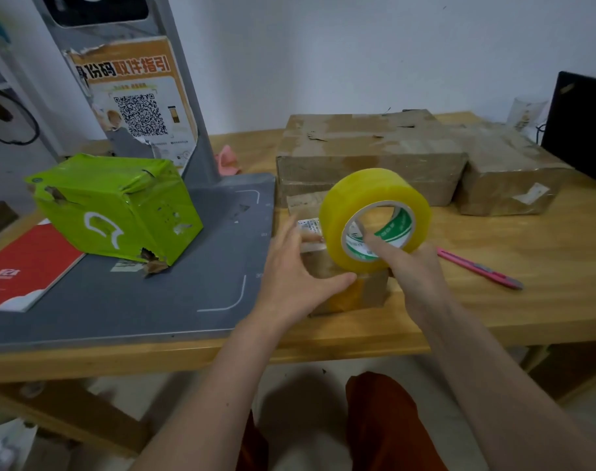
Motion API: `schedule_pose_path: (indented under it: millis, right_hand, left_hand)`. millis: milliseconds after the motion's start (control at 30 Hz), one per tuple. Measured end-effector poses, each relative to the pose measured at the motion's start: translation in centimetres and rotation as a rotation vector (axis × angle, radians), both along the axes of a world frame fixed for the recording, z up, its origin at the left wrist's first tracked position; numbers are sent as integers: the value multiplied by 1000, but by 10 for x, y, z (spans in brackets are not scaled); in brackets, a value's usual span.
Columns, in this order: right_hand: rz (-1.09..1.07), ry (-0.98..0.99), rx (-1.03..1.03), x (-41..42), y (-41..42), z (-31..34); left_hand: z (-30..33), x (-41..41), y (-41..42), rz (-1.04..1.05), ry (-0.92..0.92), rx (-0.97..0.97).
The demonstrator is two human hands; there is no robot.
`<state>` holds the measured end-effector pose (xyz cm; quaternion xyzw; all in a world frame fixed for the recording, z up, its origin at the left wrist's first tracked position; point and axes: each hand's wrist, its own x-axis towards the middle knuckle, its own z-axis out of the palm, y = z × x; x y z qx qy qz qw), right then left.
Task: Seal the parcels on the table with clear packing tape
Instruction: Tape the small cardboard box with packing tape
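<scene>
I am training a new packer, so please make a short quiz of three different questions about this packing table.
1. True or false: the right hand holds the tape roll with a finger through its core.
2. Which thing lies on the wooden table to the right of the hands? A) scissors B) pink utility knife C) marker
3. Fill in: the left hand rests with straight fingers on the small ______ box.

Key
1. True.
2. B.
3. Cardboard. The yellowish tape strip already runs down its front face.
</scene>
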<state>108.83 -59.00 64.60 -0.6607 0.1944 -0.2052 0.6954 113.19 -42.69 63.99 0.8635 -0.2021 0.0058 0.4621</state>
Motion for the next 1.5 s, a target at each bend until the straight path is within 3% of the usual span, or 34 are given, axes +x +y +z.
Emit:
schedule_pose_path:
  millis: [267, 467, 767, 1167, 1233, 1367, 1500]
  right_hand:
    - [-6, 6, -180, 0, -11, 13]
    - [21, -60, 108, -4, -37, 17]
    - [-89, 11, 152, -14, -67, 2]
    - [-45, 169, 165, -12, -84, -20]
    - [-25, 171, 171, -11, -85, -20]
    - [7, 166, 235, -11, -79, -19]
    - [-8, 73, 387, -9, -59, -10]
  left_hand:
    - [-10, 7, -14, -44, -53, 13]
    - [-7, 7, -12, -57, -9, 64]
    - [-3, 4, -13, -39, 14, 90]
    - [-7, -1, -14, -32, -29, 95]
    - [-5, -4, -15, 5, 31, 94]
    - [-2, -7, -13, 64, 231, 38]
    - [-5, -20, -14, 94, 315, -275]
